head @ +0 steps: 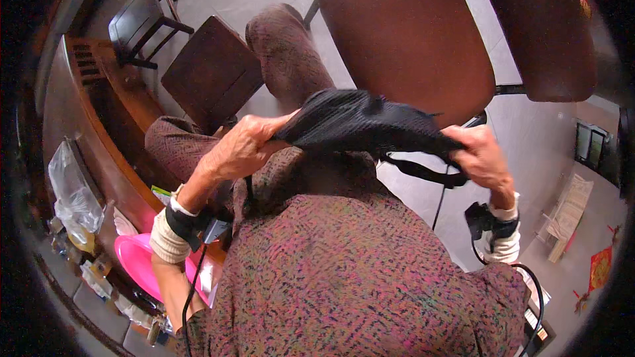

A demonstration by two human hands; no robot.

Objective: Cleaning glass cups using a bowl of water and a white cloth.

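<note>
A piece of black textured fabric [367, 121] is stretched in the air above my lap, its folds slightly blurred. My left hand [245, 141] grips one end of it. The other end is pinched in my right hand [480, 157]. Below that right end hangs a looped black strap [421, 171]. The fabric's exact kind is unclear. Each wrist has a black band over a cream knitted cuff, with a cable at each. Beneath the fabric lies my patterned brown garment [357, 258].
A brown padded chair [407, 34] stands in front. Two dark wooden stools [213, 69] [141, 22] are at the far left. On the left, a wooden table [94, 124] bears a clear plastic bag [74, 198]. A pink basin [139, 263] sits beside my left forearm.
</note>
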